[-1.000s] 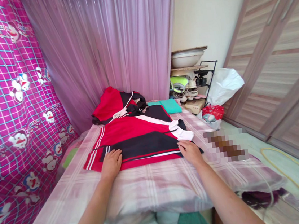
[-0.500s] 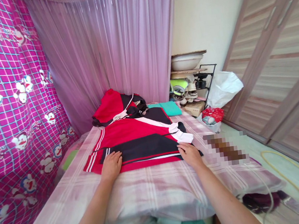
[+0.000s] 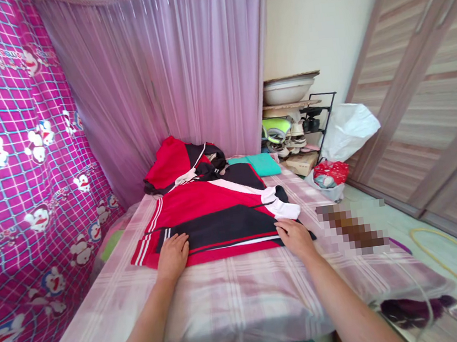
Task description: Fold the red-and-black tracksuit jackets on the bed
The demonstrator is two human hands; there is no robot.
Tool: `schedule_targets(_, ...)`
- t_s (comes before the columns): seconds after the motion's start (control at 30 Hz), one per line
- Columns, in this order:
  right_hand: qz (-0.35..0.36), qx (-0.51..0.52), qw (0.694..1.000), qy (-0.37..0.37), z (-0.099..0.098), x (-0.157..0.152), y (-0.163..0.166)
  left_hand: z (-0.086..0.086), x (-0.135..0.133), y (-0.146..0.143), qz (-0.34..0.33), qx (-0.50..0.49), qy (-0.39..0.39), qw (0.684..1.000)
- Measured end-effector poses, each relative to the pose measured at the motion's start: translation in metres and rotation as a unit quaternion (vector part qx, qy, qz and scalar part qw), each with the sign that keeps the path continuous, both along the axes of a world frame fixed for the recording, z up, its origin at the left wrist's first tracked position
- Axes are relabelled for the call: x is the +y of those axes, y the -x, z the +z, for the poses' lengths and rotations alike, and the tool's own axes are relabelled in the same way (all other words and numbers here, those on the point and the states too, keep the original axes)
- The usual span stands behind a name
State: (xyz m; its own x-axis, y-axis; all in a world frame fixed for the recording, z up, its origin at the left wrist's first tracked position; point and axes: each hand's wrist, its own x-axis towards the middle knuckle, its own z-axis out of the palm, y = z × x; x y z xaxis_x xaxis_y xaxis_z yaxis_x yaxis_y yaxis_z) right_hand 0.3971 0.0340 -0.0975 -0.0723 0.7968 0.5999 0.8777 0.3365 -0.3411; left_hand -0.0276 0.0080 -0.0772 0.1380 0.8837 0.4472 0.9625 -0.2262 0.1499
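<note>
A red and black jacket with white stripes lies flat on the checked cloth of the table, one sleeve folded across its near side. Its striped hem is at the left and its white-lined collar at the right. My left hand rests on the near sleeve close to the hem, fingers stretched out flat. At the other end, my right hand touches the fabric just below the collar, its fingers apart and slightly bent. Neither hand lifts the cloth.
Behind the jacket are a heap of red and black clothing and a folded turquoise cloth. A blurred-out brown item lies at the table's right side. Beyond stand a shoe rack, plastic bags and a wardrobe.
The view has shifted a little, so the scene sits slightly further right. Both hands stay at about the same spots on the jacket, which looks unchanged.
</note>
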Motion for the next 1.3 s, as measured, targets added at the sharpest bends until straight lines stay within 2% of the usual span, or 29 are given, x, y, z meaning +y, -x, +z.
schedule_targets(0.4,-0.001,-0.011,1.0,0.011,0.0057,-0.0036,0.0007,-0.0029,0.0014,0.0016,-0.005,-0.003,-0.007,1.0)
schedule_targets(0.73,-0.003,-0.014,1.0,0.013,0.0056,-0.0044,0.0004,0.0021,-0.0014,-0.0008,-0.011,-0.002,0.002,1.0)
schedule_targets(1.3,-0.012,-0.015,1.0,0.021,0.007,-0.0051,0.0027,-0.0034,0.0025,0.004,-0.014,0.005,-0.005,1.0)
